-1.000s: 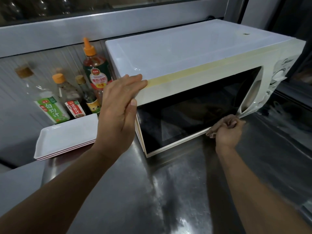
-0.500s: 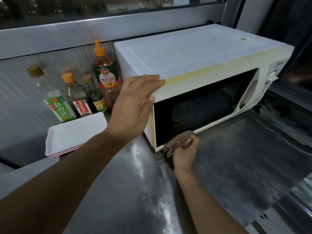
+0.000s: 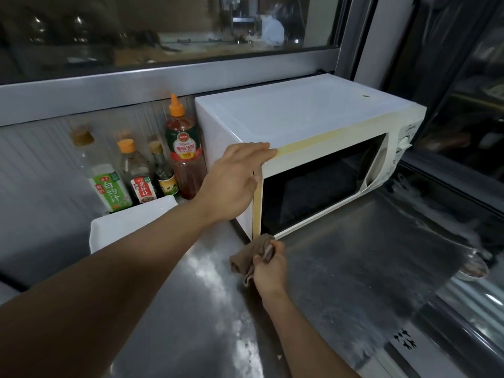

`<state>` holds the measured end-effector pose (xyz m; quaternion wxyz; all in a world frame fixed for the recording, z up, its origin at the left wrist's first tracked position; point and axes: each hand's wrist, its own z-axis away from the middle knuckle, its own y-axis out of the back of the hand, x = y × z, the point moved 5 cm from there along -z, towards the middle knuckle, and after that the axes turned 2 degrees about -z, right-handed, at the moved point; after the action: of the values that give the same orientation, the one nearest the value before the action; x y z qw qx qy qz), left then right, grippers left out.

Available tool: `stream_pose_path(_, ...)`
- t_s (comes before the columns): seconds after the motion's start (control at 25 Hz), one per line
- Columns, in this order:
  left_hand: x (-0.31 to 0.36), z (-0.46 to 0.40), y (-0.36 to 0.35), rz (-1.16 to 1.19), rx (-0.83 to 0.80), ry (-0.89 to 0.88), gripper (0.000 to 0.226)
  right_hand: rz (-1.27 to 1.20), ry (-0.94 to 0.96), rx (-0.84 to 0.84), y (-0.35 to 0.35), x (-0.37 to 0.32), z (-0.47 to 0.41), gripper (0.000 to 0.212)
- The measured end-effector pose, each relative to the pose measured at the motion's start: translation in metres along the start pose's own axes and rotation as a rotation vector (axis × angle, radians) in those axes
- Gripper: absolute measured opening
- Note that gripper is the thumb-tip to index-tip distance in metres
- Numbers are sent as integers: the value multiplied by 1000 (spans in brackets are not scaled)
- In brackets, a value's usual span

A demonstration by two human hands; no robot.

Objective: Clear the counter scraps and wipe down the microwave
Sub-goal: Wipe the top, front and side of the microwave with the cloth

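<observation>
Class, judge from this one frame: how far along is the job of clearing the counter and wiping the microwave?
Done: the steel counter in front shows no scraps. In hand: the left hand steadies the microwave at its top front corner, while the right hand grips a brown cloth at its bottom front corner. Left: whether the other surfaces were wiped cannot be told.

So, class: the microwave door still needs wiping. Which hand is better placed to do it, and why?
The right hand: it grips the cloth just below the microwave door's lower corner. The left hand rests flat on the top front corner, holding no cloth.
</observation>
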<state>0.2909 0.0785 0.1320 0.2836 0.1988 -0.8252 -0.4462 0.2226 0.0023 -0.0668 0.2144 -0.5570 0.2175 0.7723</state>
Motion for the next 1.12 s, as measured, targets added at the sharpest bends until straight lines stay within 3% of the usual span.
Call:
stream_pose_path(0.12,4,-1,6,18,-63,51,55,111,109,20,24,-27,12,38)
stream_pose_path(0.24,7,4,23,17,-20,138,51,246,287,-37,50,-68,27,40)
stream_pose_path(0.56,16,40,64,-62,-93,320,67,490,580,-147,87,-144,70,54)
stream_pose_path(0.88,6,62,88,-150,-174,285,64,524,646,-76,85,-179,85,55)
stream_pose_path(1.12,-46,61,105,-139,-210,133,66,580,689,102,45,-194,92,49)
